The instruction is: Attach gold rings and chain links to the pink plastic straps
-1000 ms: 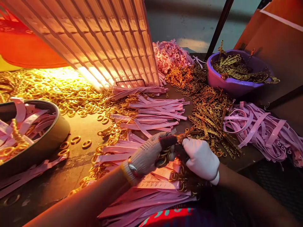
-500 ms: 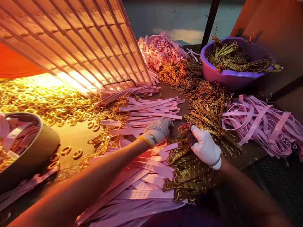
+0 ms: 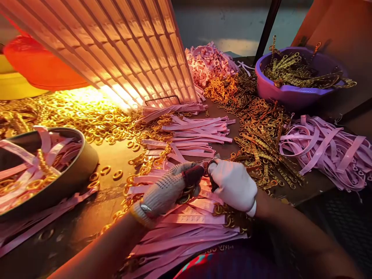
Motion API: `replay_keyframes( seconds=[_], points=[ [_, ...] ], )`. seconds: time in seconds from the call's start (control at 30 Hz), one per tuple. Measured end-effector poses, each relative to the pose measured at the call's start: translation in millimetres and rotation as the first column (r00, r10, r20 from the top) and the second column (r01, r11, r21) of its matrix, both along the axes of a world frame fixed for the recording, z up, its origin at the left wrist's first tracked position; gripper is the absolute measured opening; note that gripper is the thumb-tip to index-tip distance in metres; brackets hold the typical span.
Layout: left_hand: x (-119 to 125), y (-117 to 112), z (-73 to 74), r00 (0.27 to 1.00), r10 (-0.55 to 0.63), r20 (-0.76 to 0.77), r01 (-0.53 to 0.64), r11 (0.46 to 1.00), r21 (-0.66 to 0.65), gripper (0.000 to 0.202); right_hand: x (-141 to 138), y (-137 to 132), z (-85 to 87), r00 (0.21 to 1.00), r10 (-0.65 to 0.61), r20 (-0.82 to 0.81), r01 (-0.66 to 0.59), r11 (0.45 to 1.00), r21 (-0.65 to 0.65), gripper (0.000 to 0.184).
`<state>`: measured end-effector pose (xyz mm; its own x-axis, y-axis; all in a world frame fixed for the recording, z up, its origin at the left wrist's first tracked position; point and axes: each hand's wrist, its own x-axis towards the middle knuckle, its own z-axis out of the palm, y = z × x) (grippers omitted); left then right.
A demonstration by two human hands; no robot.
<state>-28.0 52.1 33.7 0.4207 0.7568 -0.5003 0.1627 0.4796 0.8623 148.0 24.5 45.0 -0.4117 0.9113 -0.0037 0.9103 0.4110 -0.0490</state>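
Spread nearest, pink straps (image 3: 186, 243); just above, curled around gold rings (image 3: 186, 196) with the left hand (image 3: 167, 189), and closed with the right hand (image 3: 234, 184) close beside it, on what cannot tell. At left, in a dark round pan (image 3: 88, 166), piled up with pink strips (image 3: 45, 140) and loose rings (image 3: 32, 183). Farther off, at right, in a purple bowl (image 3: 290, 94), heaped brass chain lengths (image 3: 292, 71), jutting over the rim.

Warm yellow light flares white at the foot of the pale, ribbed, plastic-looking panel (image 3: 130, 54), bleaching nearby round gold metal rings (image 3: 101, 120), while black mesh (image 3: 344, 219) at lower right lies dim and wide-angle distortion stretches the edges.
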Motion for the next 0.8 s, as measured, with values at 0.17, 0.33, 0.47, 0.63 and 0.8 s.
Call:
replay_keyframes(
  seconds=[0.17,0.33,0.47,0.63,0.8],
  points=[
    [-4.2,-9.1,-14.1,0.964,-0.061,-0.259,0.171,0.888,0.427,0.025,-12.0,-2.8,-12.7,0.999,0.022,0.042,-0.025,0.997,0.076,0.018],
    [-12.9,-8.5,-18.6,0.947,-0.063,-0.314,0.202,0.878,0.433,0.031,-11.8,-3.1,-7.5,0.996,0.062,0.061,-0.067,0.995,0.074,0.023],
    [-18.2,-10.8,-14.7,0.975,-0.073,-0.211,0.133,0.950,0.284,0.037,-7.6,-2.7,-0.7,0.987,0.141,0.071,-0.141,0.990,-0.007,0.028],
    [-16.6,-15.4,-20.6,0.985,-0.089,-0.149,0.128,0.951,0.280,0.037,-8.9,-0.3,-8.5,0.962,0.247,0.119,-0.249,0.969,-0.004,0.019],
    [-15.8,-9.3,-23.0,0.995,-0.094,-0.044,0.101,0.973,0.209,0.032,-12.8,2.9,-12.8,0.933,0.324,0.155,-0.331,0.944,0.021,0.018]
  ],
)
